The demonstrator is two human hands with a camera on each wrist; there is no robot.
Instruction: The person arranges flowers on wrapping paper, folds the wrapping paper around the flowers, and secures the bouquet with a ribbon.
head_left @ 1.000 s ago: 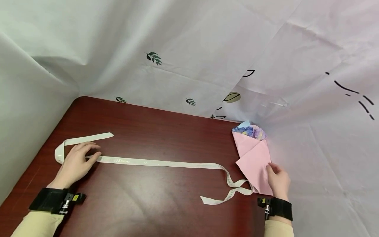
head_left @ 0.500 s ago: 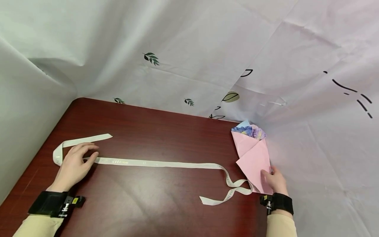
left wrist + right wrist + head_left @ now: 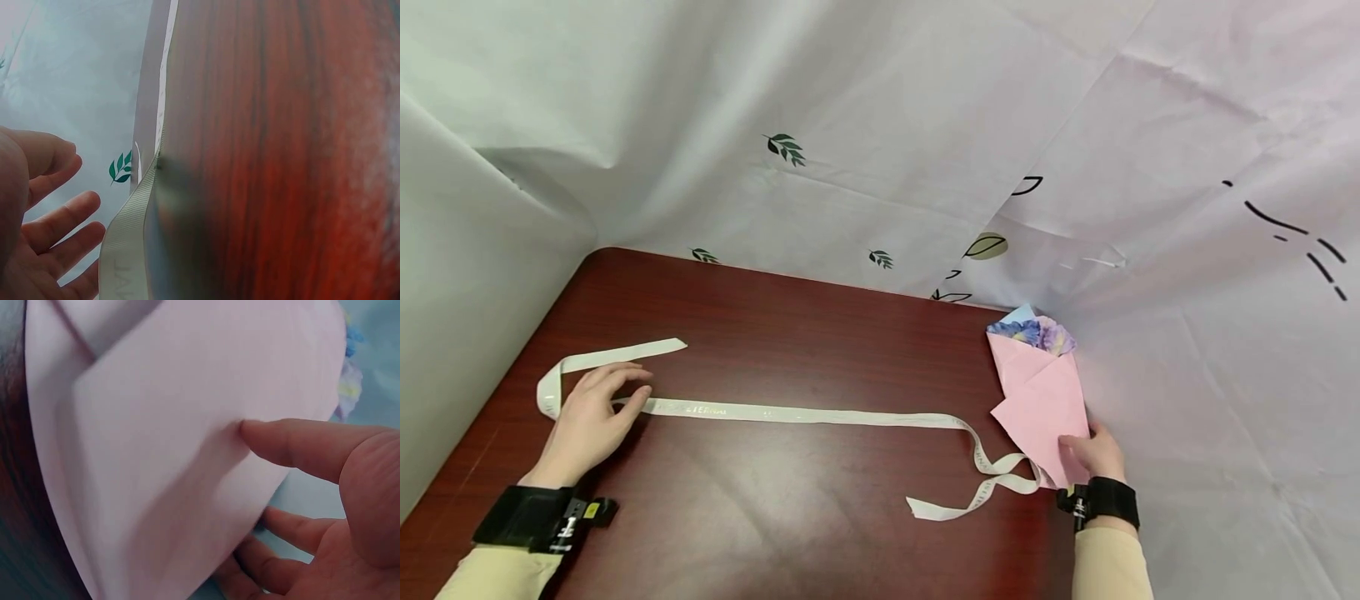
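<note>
With its thumb on top and fingers behind the near right edge, the right hand pinches the pink paper wrap, the left hand lies relaxed over the white ribbon, and blue-and-lilac flowers show beyond the grip.

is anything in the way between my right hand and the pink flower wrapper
Nothing visible: your right hand grips the pink wrapper by its edge, thumb in front, fingers behind. The white ribbon lies toward the opposite edge.
</note>
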